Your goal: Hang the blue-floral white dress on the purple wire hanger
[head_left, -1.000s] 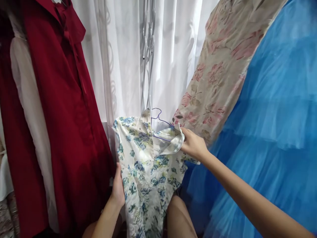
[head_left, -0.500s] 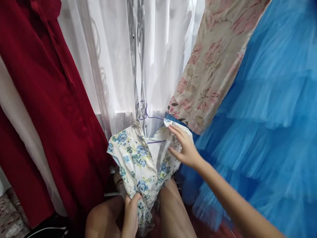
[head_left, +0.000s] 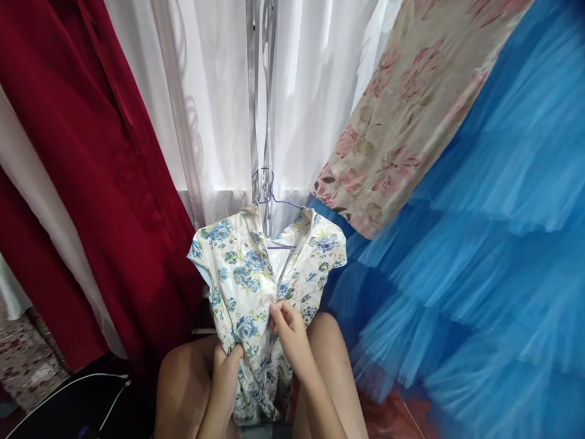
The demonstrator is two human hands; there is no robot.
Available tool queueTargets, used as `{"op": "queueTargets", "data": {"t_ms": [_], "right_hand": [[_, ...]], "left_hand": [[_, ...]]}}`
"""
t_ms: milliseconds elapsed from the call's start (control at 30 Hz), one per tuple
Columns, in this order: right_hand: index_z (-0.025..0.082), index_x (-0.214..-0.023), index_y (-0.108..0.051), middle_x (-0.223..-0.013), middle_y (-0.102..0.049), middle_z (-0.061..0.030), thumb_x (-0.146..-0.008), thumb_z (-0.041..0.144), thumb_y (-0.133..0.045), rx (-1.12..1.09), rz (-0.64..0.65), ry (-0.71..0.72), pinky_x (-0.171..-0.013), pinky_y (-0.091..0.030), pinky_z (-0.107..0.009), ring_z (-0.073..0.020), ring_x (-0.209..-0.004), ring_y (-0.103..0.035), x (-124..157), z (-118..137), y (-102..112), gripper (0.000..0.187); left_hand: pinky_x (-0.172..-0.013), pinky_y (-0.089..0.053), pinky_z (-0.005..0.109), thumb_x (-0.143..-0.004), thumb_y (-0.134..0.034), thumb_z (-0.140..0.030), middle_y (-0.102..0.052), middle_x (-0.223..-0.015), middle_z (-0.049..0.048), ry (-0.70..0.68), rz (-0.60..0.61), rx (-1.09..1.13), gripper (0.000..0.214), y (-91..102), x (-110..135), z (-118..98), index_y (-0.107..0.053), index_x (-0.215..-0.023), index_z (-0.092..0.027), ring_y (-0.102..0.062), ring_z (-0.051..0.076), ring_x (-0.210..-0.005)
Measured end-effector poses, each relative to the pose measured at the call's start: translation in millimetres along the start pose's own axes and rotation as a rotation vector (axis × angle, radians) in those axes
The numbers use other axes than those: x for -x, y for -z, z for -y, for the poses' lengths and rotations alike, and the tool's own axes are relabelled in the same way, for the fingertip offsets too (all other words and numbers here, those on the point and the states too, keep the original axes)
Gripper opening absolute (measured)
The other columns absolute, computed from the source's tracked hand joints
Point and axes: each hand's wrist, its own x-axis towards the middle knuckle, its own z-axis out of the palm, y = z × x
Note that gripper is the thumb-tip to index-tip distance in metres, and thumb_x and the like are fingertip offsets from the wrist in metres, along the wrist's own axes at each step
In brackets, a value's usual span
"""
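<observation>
A white dress [head_left: 256, 262] with blue flowers and short cap sleeves hangs on a purple wire hanger [head_left: 289, 203] in front of me. The hanger's hook is up by some thin grey ribbons or bars. At the dress's left side, my left hand [head_left: 225, 369] is closed, with the fabric between thumb and fingers. My right hand [head_left: 290, 335] pinches the dress front at the bottom of the V-neck; its fingertips are on the cloth. The lower part of the dress drapes between my knees.
Red cloth [head_left: 123, 183] hangs at the left and white curtains [head_left: 214, 97] behind. To the right are a beige floral garment [head_left: 388, 134] and a blue tiered tulle dress [head_left: 498, 244]. A white cable [head_left: 68, 390] lies at lower left.
My right hand has come down from the right shoulder of the dress to its front neckline and closed there. The right shoulder now lies spread out. My left hand keeps its hold.
</observation>
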Motion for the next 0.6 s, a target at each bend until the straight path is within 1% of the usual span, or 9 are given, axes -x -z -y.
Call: {"op": "queueTargets", "data": {"t_ms": [67, 167, 200, 233, 300, 367, 467, 533, 600], "right_hand": [[0.021, -0.065, -0.045, -0.055, -0.042, 0.0047, -0.09, 0.048, -0.056, -0.032, -0.004, -0.032, -0.051, -0.029, -0.025, -0.0114, -0.052, -0.036, 9.1, 2.1, 8.0, 0.039], [0.02, -0.064, -0.044, -0.053, -0.041, 0.0052, -0.089, 0.045, -0.058, -0.025, 0.0, -0.062, -0.05, -0.026, -0.025, -0.0101, -0.05, -0.034, 23.7, 6.5, 20.8, 0.038], [0.02, -0.063, -0.044, -0.053, -0.041, 0.0054, -0.088, 0.043, -0.059, -0.018, 0.01, -0.069, -0.049, -0.025, -0.024, -0.0098, -0.049, -0.034, 27.3, 8.3, 23.7, 0.037], [0.02, -0.063, -0.043, -0.052, -0.041, 0.0054, -0.088, 0.042, -0.059, -0.014, 0.023, -0.075, -0.049, -0.025, -0.024, -0.0095, -0.049, -0.034, 29.8, 10.2, 25.6, 0.037], [0.02, -0.062, -0.044, -0.052, -0.042, 0.0055, -0.087, 0.039, -0.061, -0.014, 0.049, -0.085, -0.048, -0.025, -0.024, -0.0091, -0.048, -0.034, 32.1, 13.2, 26.6, 0.036], [0.02, -0.061, -0.044, -0.051, -0.043, 0.0055, -0.085, 0.038, -0.064, -0.018, 0.052, -0.097, -0.047, -0.024, -0.023, -0.0084, -0.047, -0.034, 32.7, 14.2, 25.6, 0.036], [0.019, -0.061, -0.046, -0.047, -0.045, 0.0054, -0.084, 0.042, -0.065, -0.053, 0.037, -0.149, -0.044, -0.023, -0.022, -0.0075, -0.042, -0.035, 34.8, 11.8, 24.1, 0.037], [0.019, -0.062, -0.05, -0.043, -0.047, 0.005, -0.084, 0.046, -0.063, -0.102, 0.015, -0.196, -0.042, -0.023, -0.022, -0.0075, -0.038, -0.035, 36.7, 10.0, 24.4, 0.037], [0.018, -0.062, -0.054, -0.04, -0.048, 0.0046, -0.085, 0.048, -0.062, -0.136, -0.014, -0.221, -0.039, -0.022, -0.022, -0.0074, -0.034, -0.034, 35.0, 11.8, 25.4, 0.039]], "left_hand": [[-0.086, -0.051, 0.038, -0.07, -0.067, -0.025, -0.069, -0.107, 0.0101, -0.17, -0.081, -0.059, 0.053, 3.3, 0.5, 2.3, -0.058, -0.122, -0.016, -0.064, 0.03, -0.102], [-0.1, -0.043, 0.042, -0.076, -0.068, -0.029, -0.057, -0.127, 0.0118, -0.577, -0.22, -0.262, 0.057, 2.5, 4.0, 2.7, -0.05, -0.129, -0.021, -0.055, 0.028, -0.117], [-0.103, -0.041, 0.042, -0.077, -0.068, -0.029, -0.055, -0.13, 0.012, -0.68, -0.182, -0.35, 0.055, -1.2, 6.2, 2.0, -0.05, -0.129, -0.021, -0.053, 0.028, -0.12], [-0.105, -0.04, 0.042, -0.08, -0.067, -0.028, -0.055, -0.13, 0.0117, -0.747, -0.085, -0.432, 0.05, -6.8, 8.7, 1.1, -0.052, -0.127, -0.022, -0.052, 0.028, -0.122], [-0.102, -0.042, 0.04, -0.085, -0.063, -0.027, -0.059, -0.124, 0.0103, -0.777, 0.181, -0.538, 0.039, -22.6, 14.2, -1.1, -0.055, -0.123, -0.022, -0.054, 0.025, -0.118], [-0.093, -0.046, 0.035, -0.089, -0.058, -0.027, -0.064, -0.111, 0.008, -0.732, 0.331, -0.572, 0.026, -40.2, 19.1, -2.4, -0.058, -0.114, -0.021, -0.06, 0.023, -0.106], [-0.076, -0.047, 0.028, -0.091, -0.053, -0.026, -0.065, -0.086, 0.0033, -0.695, 0.327, -0.563, 0.007, -57.9, 23.0, -2.3, -0.058, -0.094, -0.02, -0.061, 0.018, -0.083], [-0.07, -0.045, 0.026, -0.092, -0.052, -0.025, -0.06, -0.075, 0.0011, -0.715, 0.338, -0.561, 0.014, -60.7, 22.8, -2.5, -0.053, -0.079, -0.02, -0.058, 0.016, -0.073], [-0.068, -0.043, 0.025, -0.093, -0.05, -0.024, -0.056, -0.072, 0.0006, -0.731, 0.392, -0.585, 0.021, -58.6, 20.7, -5.9, -0.048, -0.073, -0.02, -0.055, 0.015, -0.069]]}}
